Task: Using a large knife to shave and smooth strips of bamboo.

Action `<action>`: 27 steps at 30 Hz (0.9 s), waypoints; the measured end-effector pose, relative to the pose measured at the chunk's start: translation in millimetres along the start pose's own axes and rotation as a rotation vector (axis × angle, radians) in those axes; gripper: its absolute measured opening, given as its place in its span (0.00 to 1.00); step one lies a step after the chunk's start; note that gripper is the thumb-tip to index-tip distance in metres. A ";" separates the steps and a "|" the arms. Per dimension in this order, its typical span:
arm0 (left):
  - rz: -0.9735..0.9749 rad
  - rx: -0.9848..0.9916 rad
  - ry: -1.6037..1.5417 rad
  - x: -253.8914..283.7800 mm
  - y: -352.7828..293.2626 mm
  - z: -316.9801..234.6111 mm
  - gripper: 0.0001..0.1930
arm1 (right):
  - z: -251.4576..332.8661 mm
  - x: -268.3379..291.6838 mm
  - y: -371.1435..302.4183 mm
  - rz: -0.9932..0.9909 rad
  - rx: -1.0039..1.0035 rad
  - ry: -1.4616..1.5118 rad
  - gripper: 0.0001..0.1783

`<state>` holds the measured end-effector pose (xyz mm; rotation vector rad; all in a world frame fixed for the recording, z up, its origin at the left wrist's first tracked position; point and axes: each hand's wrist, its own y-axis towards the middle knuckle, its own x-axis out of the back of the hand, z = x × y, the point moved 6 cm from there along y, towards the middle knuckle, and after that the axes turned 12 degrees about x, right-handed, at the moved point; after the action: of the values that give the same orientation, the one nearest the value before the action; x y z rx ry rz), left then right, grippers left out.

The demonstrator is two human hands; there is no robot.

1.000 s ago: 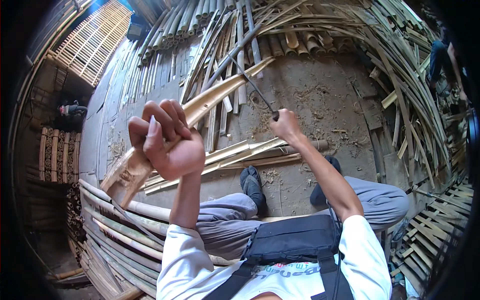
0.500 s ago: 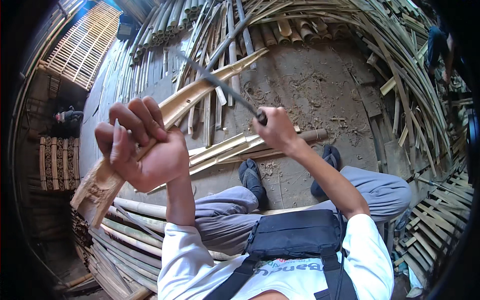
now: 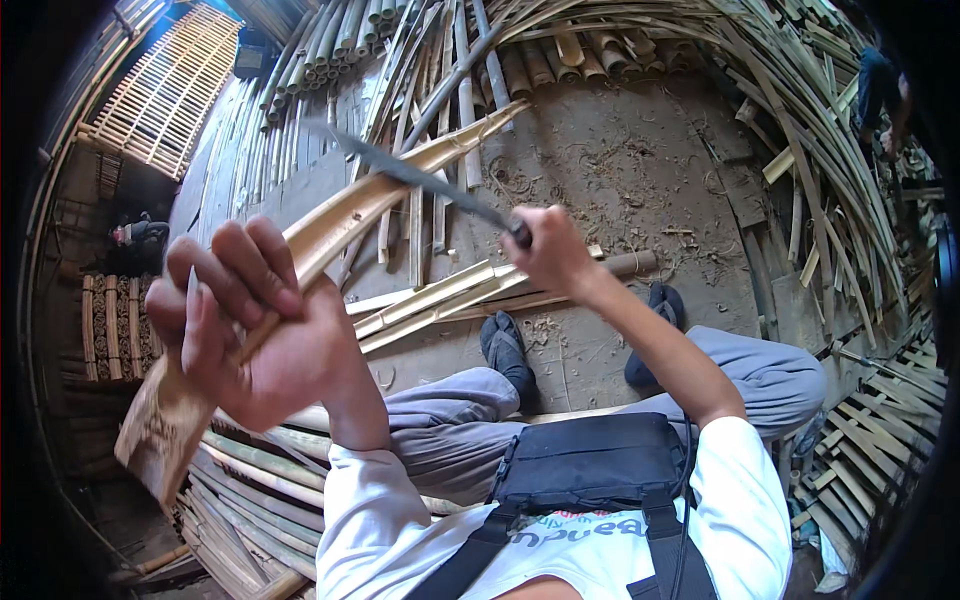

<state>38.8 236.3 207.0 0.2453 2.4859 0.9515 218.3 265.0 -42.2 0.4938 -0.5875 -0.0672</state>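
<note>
My left hand is closed round a long split bamboo piece, whose hollow pale inside shows. The piece slants from a rough, broad end at the lower left to a thin tip at the upper right. My right hand grips the dark handle of a long-bladed knife. The blade points to the upper left and crosses the bamboo beyond my left hand; whether its edge is cutting in I cannot tell. Split bamboo lengths lie on the floor below the knife hand.
Bamboo poles are stacked at the far side, and long strips pile along the right. More poles lie at my lower left. Shavings litter the floor. My feet are in front. Another person is at the far right edge.
My left hand and the bamboo piece have shifted down and to the left. The knife blade lies at a flatter slant, its tip further left.
</note>
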 end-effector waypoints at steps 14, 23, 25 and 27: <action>-0.079 -0.081 0.060 10.6 11.6 -31.6 0.12 | 14.6 -21.0 -1.0 0.031 -0.004 0.169 0.12; -0.164 -0.272 0.277 42.1 7.5 -117.4 0.14 | -233.0 -44.5 -151.0 0.519 -0.747 -0.300 0.20; -0.119 -0.260 0.311 39.9 14.4 -115.7 0.15 | -222.9 -34.6 -152.0 0.441 -0.765 -0.281 0.21; -0.033 -0.186 0.154 47.9 23.1 -112.5 0.16 | -214.7 -20.1 -151.0 0.264 -0.779 -0.234 0.19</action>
<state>-57.3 203.1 278.6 0.0721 2.5083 1.2204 330.7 227.7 -277.3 -0.3536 -0.7932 -0.0969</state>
